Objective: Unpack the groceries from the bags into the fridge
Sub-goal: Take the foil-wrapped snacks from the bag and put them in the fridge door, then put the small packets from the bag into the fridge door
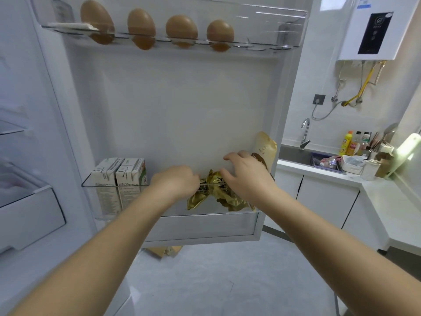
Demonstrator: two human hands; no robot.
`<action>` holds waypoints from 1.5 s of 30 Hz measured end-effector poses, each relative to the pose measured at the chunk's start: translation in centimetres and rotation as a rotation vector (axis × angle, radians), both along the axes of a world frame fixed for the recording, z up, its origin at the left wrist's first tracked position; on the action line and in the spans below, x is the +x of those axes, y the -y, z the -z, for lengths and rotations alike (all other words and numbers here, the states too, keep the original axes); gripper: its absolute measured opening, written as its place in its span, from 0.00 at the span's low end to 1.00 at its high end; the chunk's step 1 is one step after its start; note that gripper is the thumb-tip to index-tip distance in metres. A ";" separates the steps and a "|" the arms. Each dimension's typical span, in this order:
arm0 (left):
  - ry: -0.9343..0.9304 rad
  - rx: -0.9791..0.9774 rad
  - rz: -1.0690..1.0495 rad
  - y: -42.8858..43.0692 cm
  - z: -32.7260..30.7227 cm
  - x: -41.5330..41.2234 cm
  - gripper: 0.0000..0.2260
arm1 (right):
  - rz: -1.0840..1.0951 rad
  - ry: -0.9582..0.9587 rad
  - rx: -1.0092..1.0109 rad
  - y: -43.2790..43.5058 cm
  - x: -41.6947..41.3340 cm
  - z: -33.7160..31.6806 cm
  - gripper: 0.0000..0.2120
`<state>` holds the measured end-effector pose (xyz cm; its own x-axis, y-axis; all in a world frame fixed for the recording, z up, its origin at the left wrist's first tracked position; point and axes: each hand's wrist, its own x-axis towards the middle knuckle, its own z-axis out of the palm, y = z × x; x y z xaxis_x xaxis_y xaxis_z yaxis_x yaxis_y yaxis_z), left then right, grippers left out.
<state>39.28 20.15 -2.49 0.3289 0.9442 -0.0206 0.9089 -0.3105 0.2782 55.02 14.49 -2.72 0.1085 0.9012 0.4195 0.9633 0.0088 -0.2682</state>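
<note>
Both hands in the lower door bin (91,184). Left hand (175,182) closed on the gold packet (219,197); right hand (247,176) rests on it, fingers spread. Two cartons (118,174) at left, tan pouch (265,149) at right, four eggs (157,27) above.

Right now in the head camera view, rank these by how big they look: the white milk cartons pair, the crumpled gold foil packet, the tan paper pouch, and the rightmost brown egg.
1. White milk cartons pair
2. Crumpled gold foil packet, partly hidden by both hands, so unsure
3. Tan paper pouch, partly hidden
4. Rightmost brown egg
</note>
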 end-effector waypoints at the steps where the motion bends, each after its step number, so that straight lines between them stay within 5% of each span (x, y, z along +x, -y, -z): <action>1: 0.015 -0.079 0.004 -0.1 -0.2 0.1 0.16 | -0.005 -0.011 -0.007 0.1 0.0 0.1 0.21; 4: 0.038 -0.201 0.012 0.0 -1.2 0.3 0.15 | -0.017 -0.025 0.010 0.2 0.4 0.2 0.21; 13: 0.004 0.521 -0.077 4.5 -0.4 0.7 0.24 | -0.129 0.142 0.339 1.7 1.5 0.4 0.18; 21: 0.095 0.691 -0.099 9.5 2.2 2.9 0.29 | -0.051 0.346 0.519 6.8 4.6 1.5 0.19; 45: 0.255 0.437 0.577 39.6 15.8 36.6 0.33 | 0.868 0.264 0.003 46.6 32.1 15.0 0.32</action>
<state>75.86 -19.49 -18.31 0.7163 0.5264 0.4581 0.4937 -0.8462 0.2005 87.09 -32.06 -17.69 0.6491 0.5465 0.5291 0.6617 -0.7488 -0.0383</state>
